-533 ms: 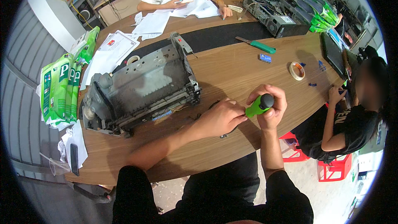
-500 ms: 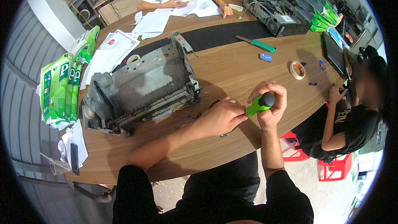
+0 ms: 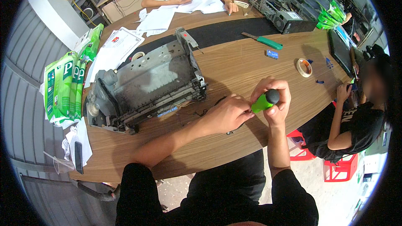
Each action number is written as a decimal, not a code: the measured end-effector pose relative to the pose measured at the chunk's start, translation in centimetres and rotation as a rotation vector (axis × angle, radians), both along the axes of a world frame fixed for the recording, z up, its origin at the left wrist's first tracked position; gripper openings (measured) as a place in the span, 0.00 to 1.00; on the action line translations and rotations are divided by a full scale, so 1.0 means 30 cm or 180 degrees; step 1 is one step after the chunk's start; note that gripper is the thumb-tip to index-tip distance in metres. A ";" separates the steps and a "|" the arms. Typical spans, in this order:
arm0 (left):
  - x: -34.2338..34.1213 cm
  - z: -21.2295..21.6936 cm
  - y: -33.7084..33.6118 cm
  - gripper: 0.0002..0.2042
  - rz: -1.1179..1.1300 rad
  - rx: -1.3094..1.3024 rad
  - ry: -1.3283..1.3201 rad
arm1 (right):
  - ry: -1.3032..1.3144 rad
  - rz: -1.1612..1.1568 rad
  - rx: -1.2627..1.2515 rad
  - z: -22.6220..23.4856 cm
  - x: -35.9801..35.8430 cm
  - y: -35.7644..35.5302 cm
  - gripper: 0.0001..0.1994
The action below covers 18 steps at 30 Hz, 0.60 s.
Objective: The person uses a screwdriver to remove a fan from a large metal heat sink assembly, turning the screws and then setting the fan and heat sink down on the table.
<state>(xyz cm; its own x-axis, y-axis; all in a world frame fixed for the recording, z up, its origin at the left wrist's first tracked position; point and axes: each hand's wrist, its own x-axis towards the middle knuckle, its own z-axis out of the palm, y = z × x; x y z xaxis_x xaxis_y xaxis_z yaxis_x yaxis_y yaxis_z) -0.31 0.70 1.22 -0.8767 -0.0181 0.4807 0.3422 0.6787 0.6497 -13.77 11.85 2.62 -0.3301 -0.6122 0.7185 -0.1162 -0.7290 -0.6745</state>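
Observation:
My right hand (image 3: 281, 97) is wrapped round a screwdriver (image 3: 263, 103) with a bright green handle and a black end cap. The handle points up toward me, and the tip is hidden behind my fingers. Close against it, my left hand (image 3: 228, 114) is closed in a pinch near the screwdriver's lower end. What it pinches is covered by the fingers. Small dark parts lie on the table below and behind my left hand, mostly hidden. To the left sits a grey metal printer chassis (image 3: 146, 81), dusty, with gears and rails, apart from both hands.
A green-handled knife (image 3: 269, 42), a small blue box (image 3: 272, 54) and a tape roll (image 3: 304, 68) lie farther right. An opened computer case (image 3: 289, 21) stands at the back. Paper packs (image 3: 58, 88) and a phone (image 3: 78, 157) are left. People sit across and at right, one near red stools (image 3: 341, 168).
The whole view has shifted slightly, with the table things sitting a little farther right in it. Both hands keep nearly the same pose and hold around the screwdriver.

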 end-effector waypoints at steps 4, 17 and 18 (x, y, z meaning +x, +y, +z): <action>0.002 0.022 -0.005 0.08 -0.0125 0.0140 -0.0127 | 0.0226 -0.0393 -0.0293 0.008 0.005 -0.022 0.32; -0.004 0.019 -0.001 0.06 -0.0117 0.0085 -0.0158 | -0.0024 -0.0002 -0.0231 -0.002 0.010 -0.021 0.34; -0.005 0.013 -0.004 0.06 -0.0117 0.0041 -0.0186 | -0.0155 -0.0094 -0.0278 -0.001 0.018 -0.029 0.36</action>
